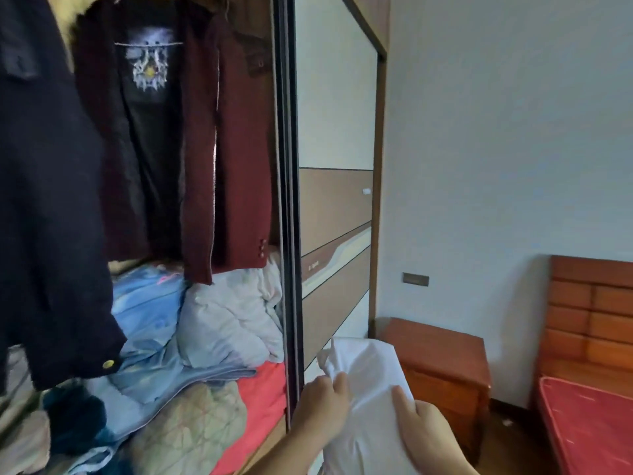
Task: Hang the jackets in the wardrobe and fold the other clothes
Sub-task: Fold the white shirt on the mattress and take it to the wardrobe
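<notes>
White garment [366, 382] pinched between both hands' fingers [337, 380] (thumbs on top), beside wardrobe [291, 200]

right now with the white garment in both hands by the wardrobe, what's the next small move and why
Probably turn right and carry the white garment to the bed to fold it. Both the left hand and the right hand grip it bunched in mid-air with no flat surface beneath, and the maroon jacket and dark jacket already hang in the wardrobe.
</notes>
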### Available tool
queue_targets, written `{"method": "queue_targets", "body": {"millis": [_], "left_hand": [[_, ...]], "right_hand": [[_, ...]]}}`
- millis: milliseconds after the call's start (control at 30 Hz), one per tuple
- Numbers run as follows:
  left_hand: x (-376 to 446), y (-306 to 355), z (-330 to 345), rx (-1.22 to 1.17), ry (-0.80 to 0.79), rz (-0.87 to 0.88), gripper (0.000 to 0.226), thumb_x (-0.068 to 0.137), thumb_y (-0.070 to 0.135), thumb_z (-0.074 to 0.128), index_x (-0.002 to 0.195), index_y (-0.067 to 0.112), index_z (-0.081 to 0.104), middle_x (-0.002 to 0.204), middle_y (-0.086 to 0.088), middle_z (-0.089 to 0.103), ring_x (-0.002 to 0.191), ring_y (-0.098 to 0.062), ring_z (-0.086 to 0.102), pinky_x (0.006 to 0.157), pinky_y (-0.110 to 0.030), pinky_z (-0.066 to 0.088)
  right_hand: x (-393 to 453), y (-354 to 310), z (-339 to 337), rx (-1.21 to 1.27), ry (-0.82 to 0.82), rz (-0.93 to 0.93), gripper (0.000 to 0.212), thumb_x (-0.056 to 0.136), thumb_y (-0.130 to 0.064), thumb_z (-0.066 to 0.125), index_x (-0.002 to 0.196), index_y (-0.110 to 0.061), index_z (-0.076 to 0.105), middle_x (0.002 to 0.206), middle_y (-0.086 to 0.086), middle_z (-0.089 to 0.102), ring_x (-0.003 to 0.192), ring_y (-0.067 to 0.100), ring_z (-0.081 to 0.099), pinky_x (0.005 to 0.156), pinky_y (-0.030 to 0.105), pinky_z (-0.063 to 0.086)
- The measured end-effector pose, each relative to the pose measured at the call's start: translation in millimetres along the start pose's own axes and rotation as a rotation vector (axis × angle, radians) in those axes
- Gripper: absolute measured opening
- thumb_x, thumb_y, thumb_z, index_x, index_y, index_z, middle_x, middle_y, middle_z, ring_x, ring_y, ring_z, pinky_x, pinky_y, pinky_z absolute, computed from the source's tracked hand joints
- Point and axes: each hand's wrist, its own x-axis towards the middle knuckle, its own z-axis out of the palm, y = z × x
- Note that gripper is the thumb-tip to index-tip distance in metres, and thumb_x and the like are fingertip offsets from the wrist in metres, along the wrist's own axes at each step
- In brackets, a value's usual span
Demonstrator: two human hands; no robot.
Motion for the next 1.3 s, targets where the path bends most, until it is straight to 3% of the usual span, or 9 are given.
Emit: {"method": "queue_targets", "body": {"millis": [200, 433, 567, 700, 867, 933, 1100, 1167, 1300], "left_hand": [[129, 75, 56, -0.114, -0.062, 0.042, 0.051, 0.098, 0.041, 0.032, 0.092, 0.002, 0.064, 0.103, -0.018, 0.067, 0.099, -0.034, 0.060, 0.077, -0.033, 0.044], [285, 134, 122, -0.114, -0.022, 0.025, 0.041, 0.099, 0.039, 0.032, 0.080, 0.010, 0.053, 0.101, -0.015, 0.065, 0.090, -0.030, 0.054, 0.079, -0.031, 0.042], [370, 175, 143, -0.134, 0.000, 0.007, 0.044, 0.099, 0.038, 0.033, 0.066, 0.012, 0.046, 0.081, -0.010, 0.059, 0.089, -0.031, 0.057, 0.071, -0.031, 0.040], [447, 202, 151, -0.196, 0.061, -0.033, 0.042, 0.099, 0.036, 0.035, 0.078, 0.006, 0.055, 0.101, -0.018, 0.066, 0.102, -0.034, 0.059, 0.082, -0.033, 0.044], [552, 226, 181, -0.217, 0.051, -0.017, 0.039, 0.100, 0.035, 0.034, 0.084, 0.008, 0.057, 0.102, -0.015, 0.066, 0.104, -0.031, 0.059, 0.085, -0.031, 0.044], [597, 232, 198, -0.235, 0.037, -0.014, 0.043, 0.100, 0.036, 0.034, 0.090, 0.005, 0.062, 0.106, -0.016, 0.066, 0.106, -0.031, 0.059, 0.086, -0.031, 0.044], [728, 247, 226, -0.322, 0.020, -0.011, 0.044, 0.098, 0.038, 0.035, 0.088, 0.005, 0.062, 0.094, -0.013, 0.063, 0.097, -0.030, 0.060, 0.084, -0.033, 0.046], [775, 256, 237, -0.348, 0.015, -0.017, 0.048, 0.099, 0.040, 0.034, 0.102, 0.002, 0.064, 0.104, -0.015, 0.065, 0.101, -0.029, 0.060, 0.086, -0.033, 0.045], [850, 269, 264, -0.411, 0.014, -0.048, 0.052, 0.100, 0.043, 0.033, 0.115, 0.004, 0.062, 0.109, -0.013, 0.065, 0.100, -0.024, 0.061, 0.086, -0.031, 0.047]], "right_hand": [[131, 22, -42, 0.061, 0.098, 0.059, 0.055, 0.098, -0.051, 0.033, 0.083, -0.015, 0.071, 0.087, -0.002, 0.068, 0.087, 0.017, 0.060, 0.076, 0.028, 0.039], [311, 54, -57, 0.094, 0.051, 0.068, 0.054, 0.096, -0.053, 0.035, 0.079, -0.015, 0.069, 0.087, -0.002, 0.068, 0.087, 0.015, 0.061, 0.077, 0.029, 0.043], [412, 48, -81, 0.101, 0.027, 0.044, 0.054, 0.096, -0.053, 0.036, 0.073, -0.015, 0.067, 0.082, -0.003, 0.067, 0.083, 0.013, 0.060, 0.069, 0.029, 0.040], [500, 36, -88, 0.059, -0.018, -0.012, 0.055, 0.097, -0.052, 0.036, 0.064, -0.016, 0.061, 0.073, -0.005, 0.063, 0.076, 0.012, 0.059, 0.059, 0.023, 0.038], [618, 44, -82, 0.046, -0.007, 0.004, 0.061, 0.096, -0.054, 0.038, 0.107, -0.004, 0.071, 0.112, 0.012, 0.067, 0.103, 0.022, 0.059, 0.082, 0.028, 0.041], [663, 49, -76, 0.023, -0.017, 0.032, 0.063, 0.096, -0.054, 0.038, 0.108, -0.001, 0.070, 0.118, 0.017, 0.066, 0.104, 0.023, 0.059, 0.084, 0.028, 0.041], [791, 43, -65, -0.058, -0.007, 0.042, 0.054, 0.098, -0.051, 0.035, 0.081, -0.010, 0.066, 0.087, 0.007, 0.067, 0.087, 0.023, 0.061, 0.068, 0.030, 0.040], [841, 42, -65, -0.078, -0.014, 0.066, 0.057, 0.097, -0.050, 0.036, 0.075, -0.007, 0.066, 0.075, 0.005, 0.064, 0.075, 0.021, 0.061, 0.060, 0.029, 0.039], [926, 43, -70, -0.165, -0.086, 0.062, 0.059, 0.098, -0.050, 0.037, 0.078, -0.004, 0.069, 0.075, 0.004, 0.066, 0.072, 0.017, 0.061, 0.060, 0.028, 0.040]]}}
